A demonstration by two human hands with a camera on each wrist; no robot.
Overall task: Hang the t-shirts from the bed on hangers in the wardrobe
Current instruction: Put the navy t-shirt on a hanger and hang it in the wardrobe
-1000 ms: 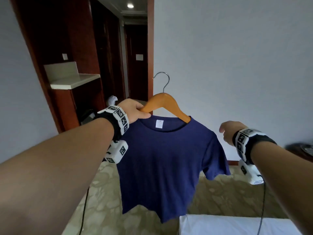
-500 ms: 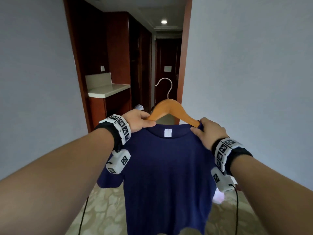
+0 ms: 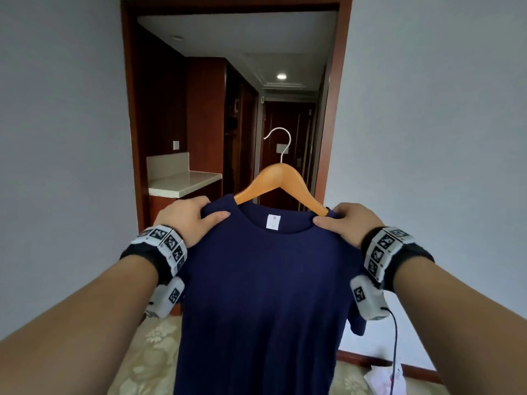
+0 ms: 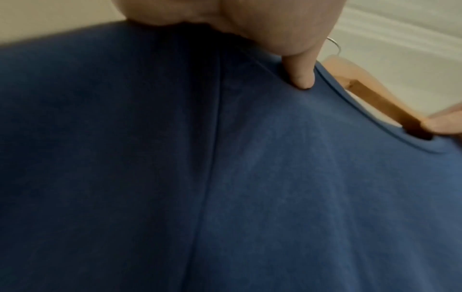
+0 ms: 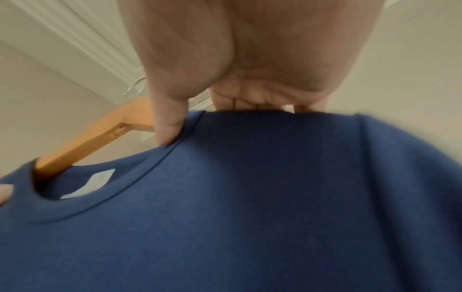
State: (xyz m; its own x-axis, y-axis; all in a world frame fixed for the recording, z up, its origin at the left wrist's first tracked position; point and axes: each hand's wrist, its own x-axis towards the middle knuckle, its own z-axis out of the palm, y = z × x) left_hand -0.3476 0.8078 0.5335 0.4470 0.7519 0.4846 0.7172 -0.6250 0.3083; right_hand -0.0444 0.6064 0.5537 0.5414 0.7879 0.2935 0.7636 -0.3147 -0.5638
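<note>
Left hand (image 3: 186, 220) pinching one shoulder of the dark blue cotton t-shirt (image 3: 265, 295), right hand (image 3: 349, 223) pinching the other (thumbs in front), orange wooden hanger (image 3: 281, 182) poking out the neck hole

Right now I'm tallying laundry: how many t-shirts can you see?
1: the t-shirt on the hanger, held at its shoulders by the left hand and right hand. Others may be out of view.

An open doorway (image 3: 228, 109) is leaving passage ahead; a counter-topped desk (image 3: 182, 182) is jutting in along its left side.
</note>
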